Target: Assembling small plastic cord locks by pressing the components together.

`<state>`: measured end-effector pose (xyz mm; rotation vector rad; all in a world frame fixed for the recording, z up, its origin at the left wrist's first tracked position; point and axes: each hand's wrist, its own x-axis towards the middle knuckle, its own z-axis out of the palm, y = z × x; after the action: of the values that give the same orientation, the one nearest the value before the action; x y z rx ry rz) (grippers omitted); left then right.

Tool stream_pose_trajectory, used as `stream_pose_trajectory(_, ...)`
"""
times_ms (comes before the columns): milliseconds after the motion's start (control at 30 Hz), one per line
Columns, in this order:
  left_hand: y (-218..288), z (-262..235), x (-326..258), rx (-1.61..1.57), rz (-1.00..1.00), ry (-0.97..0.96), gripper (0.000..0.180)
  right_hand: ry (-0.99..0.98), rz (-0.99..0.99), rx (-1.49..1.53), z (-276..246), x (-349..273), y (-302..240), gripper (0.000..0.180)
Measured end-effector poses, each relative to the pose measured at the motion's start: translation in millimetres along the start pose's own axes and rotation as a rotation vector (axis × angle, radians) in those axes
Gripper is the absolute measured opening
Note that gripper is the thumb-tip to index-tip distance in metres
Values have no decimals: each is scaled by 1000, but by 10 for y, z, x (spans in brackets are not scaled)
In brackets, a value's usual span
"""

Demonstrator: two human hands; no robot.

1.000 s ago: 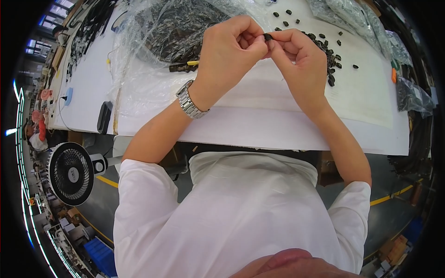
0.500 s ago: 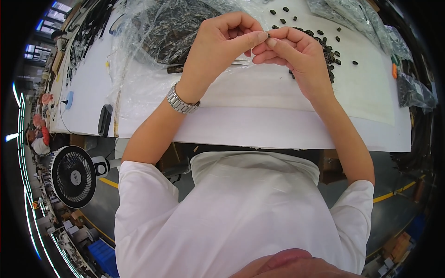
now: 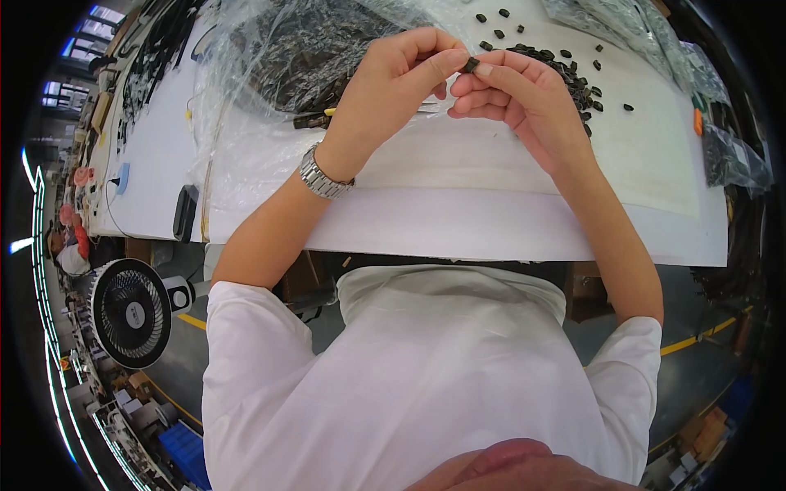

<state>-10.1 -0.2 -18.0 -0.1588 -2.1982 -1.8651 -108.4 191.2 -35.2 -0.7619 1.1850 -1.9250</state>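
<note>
Above the table, a small dark plastic piece (image 3: 472,65) sits between the fingertips of both hands. My left hand (image 3: 397,78), with a metal watch (image 3: 322,173) on its wrist, pinches it between thumb and forefinger. From the other side, the thumb and forefinger of my right hand (image 3: 530,92) grip the same piece, its other fingers loosely curled. Beyond and beside the right hand lies a heap of similar small dark pieces (image 3: 578,88), several scattered apart. Under the left hand shows part of a yellow-handled tool (image 3: 330,111) and slim metal tips (image 3: 429,107).
A clear plastic bag (image 3: 295,57) full of dark parts lies at the far left of the white table (image 3: 458,221). Black strips (image 3: 155,65) lie farther left. More plastic bags (image 3: 729,159) line the right edge. A fan (image 3: 131,313) stands left of the table.
The small piece has turned between the fingertips and shows more plainly. My right hand's lower fingers have opened a little. Both hands stay in nearly the same place.
</note>
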Motion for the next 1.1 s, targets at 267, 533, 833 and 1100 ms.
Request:
stream_pose_trajectory(267, -33, -3, 2, -2, -79, 5, 22, 149, -138, -339, 146, -55, -52, 19)
stream_pose_trajectory(533, -113, 41, 18, 435, 212, 47, 21, 181, -69, -250, 90, -51, -37, 22)
stream_pose_trajectory(833, -29, 44, -19, 381, 124, 38, 16, 185, -77, -242, 109, -70, -65, 25)
stream_pose_trajectory(1100, 10, 53, -32, 439, 213, 73, 16, 180, -104, -192, 172, -77, -74, 24)
